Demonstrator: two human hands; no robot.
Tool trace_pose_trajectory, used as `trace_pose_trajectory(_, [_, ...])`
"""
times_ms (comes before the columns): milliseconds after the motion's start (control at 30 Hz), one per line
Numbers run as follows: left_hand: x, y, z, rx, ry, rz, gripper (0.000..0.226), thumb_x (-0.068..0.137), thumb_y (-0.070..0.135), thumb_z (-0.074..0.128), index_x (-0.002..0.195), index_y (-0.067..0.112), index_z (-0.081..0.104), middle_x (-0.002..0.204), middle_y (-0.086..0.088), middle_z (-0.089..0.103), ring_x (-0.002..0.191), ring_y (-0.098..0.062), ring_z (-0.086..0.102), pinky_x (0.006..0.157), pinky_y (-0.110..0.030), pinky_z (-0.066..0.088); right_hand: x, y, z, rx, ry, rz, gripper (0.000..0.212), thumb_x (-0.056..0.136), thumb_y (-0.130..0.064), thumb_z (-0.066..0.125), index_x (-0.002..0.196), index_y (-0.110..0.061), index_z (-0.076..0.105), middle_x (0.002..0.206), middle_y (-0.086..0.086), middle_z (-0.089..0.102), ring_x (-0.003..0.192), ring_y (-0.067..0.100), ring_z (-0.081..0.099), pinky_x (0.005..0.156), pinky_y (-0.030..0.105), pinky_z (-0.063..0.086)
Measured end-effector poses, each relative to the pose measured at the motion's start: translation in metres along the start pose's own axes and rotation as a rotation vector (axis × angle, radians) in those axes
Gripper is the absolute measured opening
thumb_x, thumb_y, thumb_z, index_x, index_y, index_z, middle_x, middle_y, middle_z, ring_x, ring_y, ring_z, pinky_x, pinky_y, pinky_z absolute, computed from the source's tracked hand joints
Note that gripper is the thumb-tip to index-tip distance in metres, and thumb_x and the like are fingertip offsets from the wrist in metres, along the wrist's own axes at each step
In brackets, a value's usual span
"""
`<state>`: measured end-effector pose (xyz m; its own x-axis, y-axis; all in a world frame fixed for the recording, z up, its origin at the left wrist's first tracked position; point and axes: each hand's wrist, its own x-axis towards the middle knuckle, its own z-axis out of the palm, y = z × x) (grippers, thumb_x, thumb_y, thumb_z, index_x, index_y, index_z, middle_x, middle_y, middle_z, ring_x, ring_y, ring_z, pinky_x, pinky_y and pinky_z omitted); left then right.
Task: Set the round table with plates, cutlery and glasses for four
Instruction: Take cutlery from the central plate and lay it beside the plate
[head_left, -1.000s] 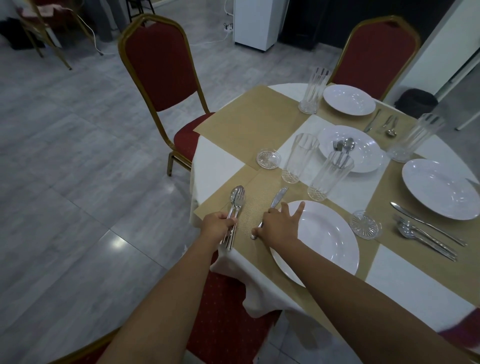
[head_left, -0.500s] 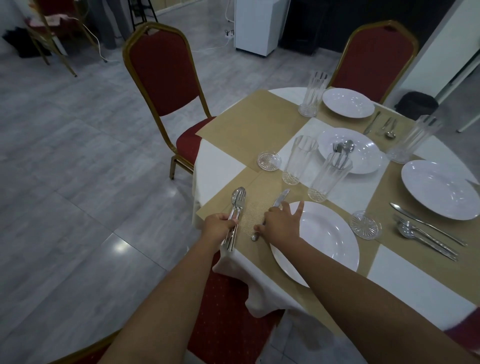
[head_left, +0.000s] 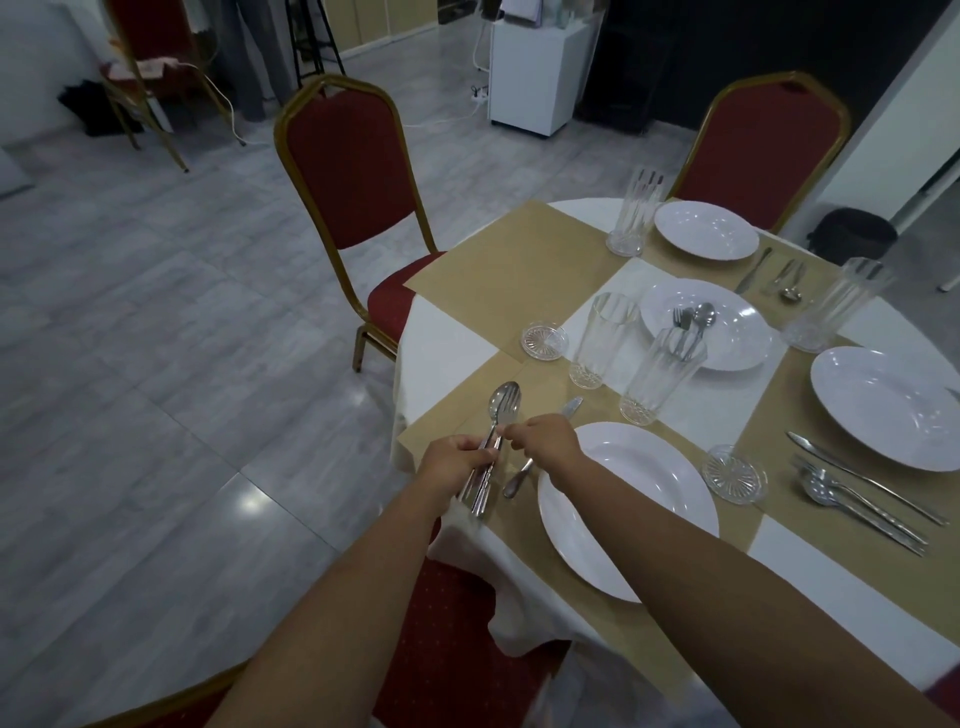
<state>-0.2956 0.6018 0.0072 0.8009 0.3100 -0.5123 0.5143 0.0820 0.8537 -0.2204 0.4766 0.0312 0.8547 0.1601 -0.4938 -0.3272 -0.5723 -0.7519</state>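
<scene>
Round table (head_left: 441, 338), cutlery (head_left: 505, 402) in left hand (head_left: 457, 462)

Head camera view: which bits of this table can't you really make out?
All in the head view:
- Knife: middle hidden under the right hand.
- Right hand's fingertips: whether they pinch the spoon and fork gripped by the left hand is unclear.
- Far-right plate: cut off by the frame edge.
- Cutlery on the middle plate: lower part distorted behind a glass.

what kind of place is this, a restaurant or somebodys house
Probably a banquet or event hall, not a home: red padded banquet chairs with gold frames, a white-clothed round table, and a wide tiled floor.
</scene>
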Motion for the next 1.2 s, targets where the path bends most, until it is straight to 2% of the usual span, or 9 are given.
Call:
trace_pose_trajectory(167, [0.013,0.008,0.003,-0.012,-0.043,-0.019,0.007,0.081,0.008,0.072,0.087,0.011,0.073,0.084,-0.009,0.071,0.08,-0.022,0.066,0.085,-0.037,0.055,0.015,-0.006,-0.003,0.096,-0.049,0.04,0.024,0.079,-0.019,0.077,0.064,-0.007,0.062,0.066,0.003,0.06,0.058,0.014,0.051,0.055,0.025,0.038])
trace_pose_trajectory(367, [0.036,0.017,0.005,-0.109,0.051,-0.12,0.008,0.09,0.01,0.061,0.092,0.006,0.069,0.074,-0.009,0.062,0.06,-0.017,0.057,0.056,-0.027,0.048,0.041,-0.004,-0.01,0.251,-0.064,0.11,0.021,0.092,-0.012,0.061,0.072,-0.009,0.057,0.075,0.011,0.058,0.062,0.019,0.054,0.057,0.029,0.045])
trace_pose_trajectory(533, [0.061,0.024,0.015,0.125,0.119,-0.094,0.019,0.091,0.009,0.056,0.1,0.007,0.073,0.091,-0.007,0.068,0.076,-0.014,0.057,0.067,-0.023,0.044,0.056,-0.005,-0.005,0.4,-0.025,0.242,0.019,0.093,0.001,0.05,0.076,-0.008,0.053,0.074,0.012,0.053,0.061,0.019,0.053,0.054,0.029,0.05])
trace_pose_trajectory(667, [0.076,0.032,0.024,0.3,0.106,-0.052,0.017,0.087,0.009,0.063,0.099,0.009,0.075,0.097,-0.008,0.071,0.084,-0.016,0.059,0.075,-0.022,0.042,0.071,-0.003,0.01,0.234,-0.026,0.233,0.004,0.088,-0.003,0.056,0.084,-0.002,0.059,0.072,0.008,0.055,0.077,0.022,0.06,0.069,0.026,0.05])
trace_pose_trajectory(767, [0.088,0.035,0.029,0.317,0.125,-0.049,0.015,0.084,0.009,0.068,0.097,0.01,0.075,0.1,-0.006,0.071,0.083,-0.012,0.058,0.072,-0.02,0.041,0.088,0.007,0.024,0.27,0.014,0.261,0.02,0.077,-0.013,0.07,0.095,-0.006,0.064,0.086,0.012,0.069,0.086,0.03,0.068,0.077,0.039,0.057])
trace_pose_trajectory(900, [0.095,0.035,0.027,0.391,0.148,-0.052,0.014,0.081,0.013,0.072,0.094,0.014,0.076,0.094,-0.002,0.071,0.084,-0.012,0.059,0.075,-0.02,0.04,0.083,0.0,0.025,0.281,0.051,0.274,0.017,0.092,-0.01,0.052,0.105,-0.005,0.061,0.095,0.013,0.063,0.101,0.033,0.066,0.095,0.045,0.053])
trace_pose_trajectory(967, [0.096,0.033,0.026,0.437,0.166,-0.036,0.009,0.08,0.015,0.072,0.089,0.016,0.076,0.093,0.001,0.07,0.086,-0.012,0.06,0.075,-0.021,0.041,0.082,0.001,0.024,0.291,0.072,0.286,0.029,0.092,-0.008,0.051,0.119,-0.004,0.059,0.094,0.011,0.059,0.106,0.034,0.065,0.096,0.044,0.053])
trace_pose_trajectory(1100, [0.097,0.034,0.027,0.623,0.201,0.012,0.012,0.079,0.022,0.07,0.068,0.025,0.065,0.087,0.004,0.07,0.082,-0.014,0.063,0.071,-0.027,0.048,0.081,0.002,0.024,0.269,0.056,0.287,0.027,0.09,-0.011,0.055,0.113,0.002,0.061,0.094,0.012,0.061,0.103,0.034,0.067,0.087,0.046,0.057])
trace_pose_trajectory(1200, [0.097,0.035,0.025,0.684,0.202,0.032,0.007,0.077,0.024,0.07,0.072,0.024,0.066,0.089,0.006,0.069,0.085,-0.016,0.064,0.076,-0.031,0.053,0.083,0.004,0.023,0.203,0.071,0.277,0.025,0.09,-0.012,0.055,0.112,0.0,0.061,0.102,0.015,0.066,0.1,0.032,0.067,0.085,0.044,0.058])
